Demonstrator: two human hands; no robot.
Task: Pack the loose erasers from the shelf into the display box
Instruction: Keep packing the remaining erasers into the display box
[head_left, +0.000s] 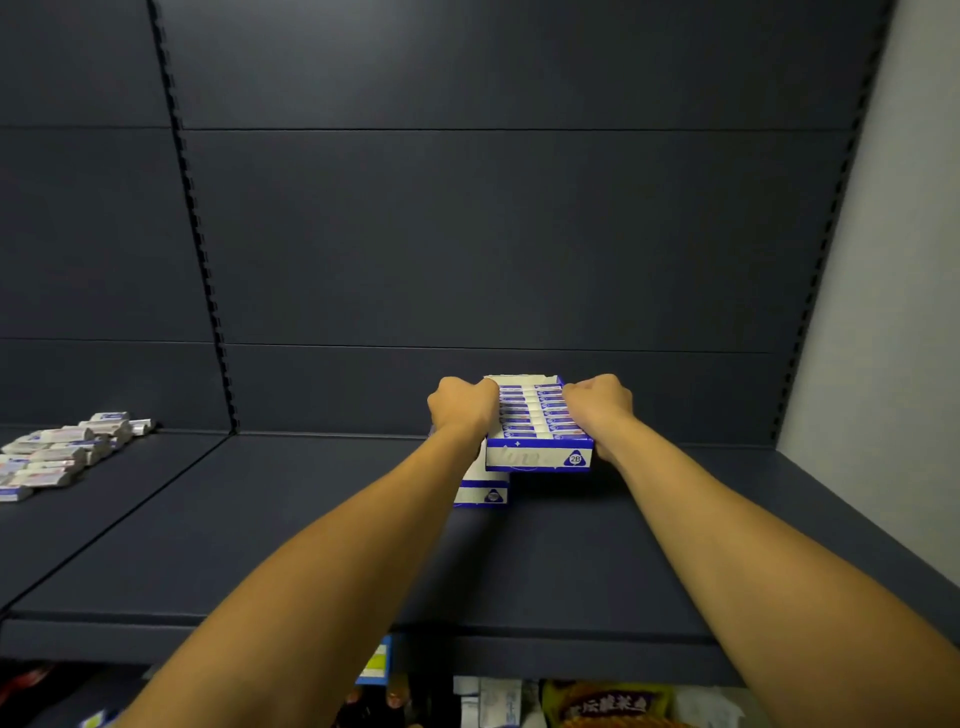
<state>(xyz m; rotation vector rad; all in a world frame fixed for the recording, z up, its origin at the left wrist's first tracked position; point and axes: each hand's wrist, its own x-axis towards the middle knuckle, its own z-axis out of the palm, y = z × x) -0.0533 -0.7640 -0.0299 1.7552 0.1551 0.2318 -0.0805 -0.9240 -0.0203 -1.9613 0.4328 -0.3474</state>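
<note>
Both hands, the left hand (462, 402) and the right hand (597, 402), curl around the sides of the display box (537, 447) on the shelf (311, 519), which looks full, but many loose erasers (62, 449) wait far left.

Open shelf (311, 519) between loose erasers (62, 452) (far left), stacked display box (537, 457)

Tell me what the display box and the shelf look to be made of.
Display box: likely printed cardboard, matte white and blue, with thin folded edges. Shelf: probably painted sheet metal, dark matte blue-grey, judging by the slotted uprights and thin bent front lip.
</note>
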